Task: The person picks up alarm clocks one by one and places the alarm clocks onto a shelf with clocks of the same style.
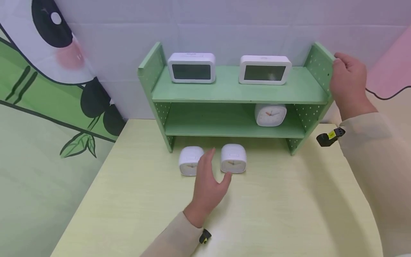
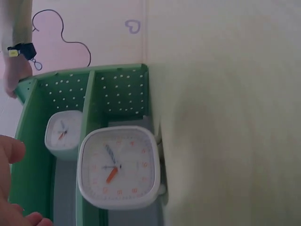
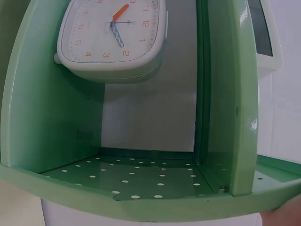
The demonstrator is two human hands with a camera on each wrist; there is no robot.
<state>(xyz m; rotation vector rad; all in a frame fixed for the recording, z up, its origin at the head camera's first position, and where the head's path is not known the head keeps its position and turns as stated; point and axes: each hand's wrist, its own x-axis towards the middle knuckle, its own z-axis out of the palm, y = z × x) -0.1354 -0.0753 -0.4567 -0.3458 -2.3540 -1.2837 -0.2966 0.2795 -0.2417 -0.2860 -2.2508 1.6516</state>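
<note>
My right hand [image 1: 350, 80] grips the upper edge of the right side panel of a green two-tier shelf [image 1: 237, 94]; only a sliver of that hand shows in the right wrist view. Over the table, my left hand [image 1: 208, 187] reaches forward, fingers extended and thumb spread, with nothing in its grasp. It is nearest to two small white alarm clocks on the table, a left clock [image 1: 187, 159] that the fingers partly overlap and a right clock [image 1: 233, 153]. Another white alarm clock [image 1: 270, 115] stands on the lower tier, towards the right, its orange hand visible up close.
Two white digital clocks, one left [image 1: 191, 71] and one right [image 1: 265, 73], stand on the top tier with dark screens. The shelf stands on a pale wooden table [image 1: 128, 200] against a wall covering [image 1: 122, 46] with cartoon prints.
</note>
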